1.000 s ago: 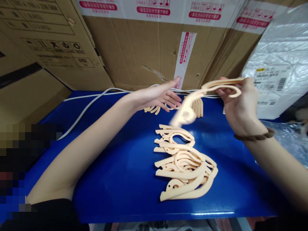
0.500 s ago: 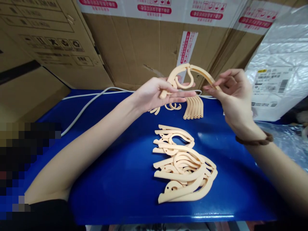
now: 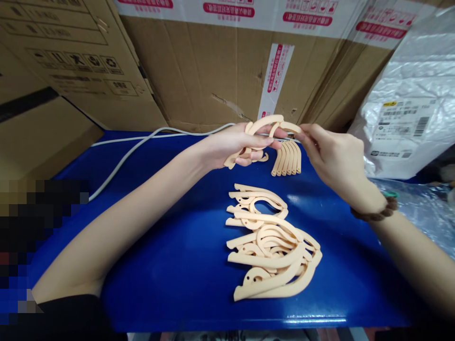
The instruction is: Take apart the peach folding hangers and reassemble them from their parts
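Note:
A beige plastic folding hanger (image 3: 265, 121) is held up between both hands above the far part of the blue table. My left hand (image 3: 238, 144) is wrapped round one arm and part of the hook, which its fingers partly hide. Thumb and fingers of my right hand (image 3: 330, 158) pinch the end of the other arm. Just below the hands, several loose curved arms (image 3: 287, 158) lie side by side in a row. A small hook piece (image 3: 265, 157) shows partly behind my left fingers. Nearer me, several folded beige hangers (image 3: 273, 258) lie overlapping in a pile.
Cardboard boxes (image 3: 199, 71) stand along the back and left of the blue table (image 3: 170, 265). A white cable (image 3: 131, 154) runs along the back edge. At the right are a white plastic parcel (image 3: 394, 118) and clear plastic wrap (image 3: 423, 208).
The hanger has come lower and folded further, with its arms closer together. My right hand has moved left and turned palm down; my left fingers have closed round the hanger.

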The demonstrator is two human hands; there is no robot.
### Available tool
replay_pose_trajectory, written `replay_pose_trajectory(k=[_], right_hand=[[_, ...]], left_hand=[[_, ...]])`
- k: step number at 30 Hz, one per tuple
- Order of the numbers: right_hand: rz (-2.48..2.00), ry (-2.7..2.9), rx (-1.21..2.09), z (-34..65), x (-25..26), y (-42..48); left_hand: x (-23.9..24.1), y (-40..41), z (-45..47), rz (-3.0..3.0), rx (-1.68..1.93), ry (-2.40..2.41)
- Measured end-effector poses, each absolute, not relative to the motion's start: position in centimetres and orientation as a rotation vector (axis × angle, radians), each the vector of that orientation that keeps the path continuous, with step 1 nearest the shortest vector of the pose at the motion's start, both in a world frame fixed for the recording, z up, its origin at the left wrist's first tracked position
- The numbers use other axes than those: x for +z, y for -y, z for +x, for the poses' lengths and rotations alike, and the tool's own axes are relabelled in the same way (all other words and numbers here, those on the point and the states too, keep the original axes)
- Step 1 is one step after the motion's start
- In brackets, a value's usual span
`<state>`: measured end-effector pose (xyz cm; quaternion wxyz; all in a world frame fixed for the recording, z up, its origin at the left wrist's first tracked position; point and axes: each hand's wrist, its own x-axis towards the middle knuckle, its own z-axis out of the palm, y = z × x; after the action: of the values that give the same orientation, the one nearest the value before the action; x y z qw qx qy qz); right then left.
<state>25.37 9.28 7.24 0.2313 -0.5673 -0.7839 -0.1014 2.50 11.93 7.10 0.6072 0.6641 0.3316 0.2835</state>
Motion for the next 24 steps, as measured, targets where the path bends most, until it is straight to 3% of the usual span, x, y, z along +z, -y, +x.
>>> replay_pose_trajectory(k=[4, 10, 17, 24], right_hand=[[-1.66, 2.289, -0.242, 25.5, 7.7, -9.4], [-1.699, 2.359, 0.124, 26.7, 7.6, -11.2], [-2.293, 2.116, -0.304, 29.4, 4.9, -14.1], [-2.273, 2.185, -0.362, 30.3, 2.5, -14.6]], left_hand=[[6.5, -12.4, 2.2, 1.651, 0.567, -0.829], [5.6, -12.8, 2.4, 2.239, 0.581, -1.295], [2.6, -12.9, 3.5, 2.714, 0.487, -1.248], [1.3, -13.1, 4.1, 2.772, 0.287, -1.18]])
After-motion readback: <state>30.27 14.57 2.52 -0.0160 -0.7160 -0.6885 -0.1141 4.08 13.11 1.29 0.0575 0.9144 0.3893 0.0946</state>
